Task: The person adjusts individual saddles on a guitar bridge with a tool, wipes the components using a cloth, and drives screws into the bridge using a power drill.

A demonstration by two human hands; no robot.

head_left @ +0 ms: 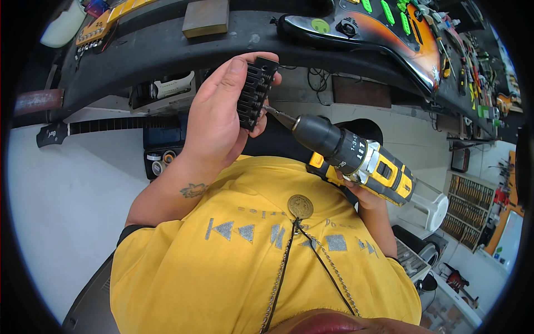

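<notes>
My left hand (214,114) grips a black guitar bridge (257,92) between thumb and fingers, raised before my chest and held upright. Several saddles and slots show along it. My right hand (364,193) is wrapped round the handle of a yellow and black cordless drill (356,153); the drill's body hides most of its fingers. A slim bit (280,117) sticks out of the chuck toward the bridge's lower right edge, close to my left fingertips. Whether the bit's tip touches a screw there I cannot make out.
Ahead runs a dark workbench (150,67) with a metal block (206,18), a guitar headstock (95,29) and a sunburst electric guitar body (384,33). Tools crowd its right end. At left lies a dark guitar neck (122,124). A white stool (431,209) stands at right.
</notes>
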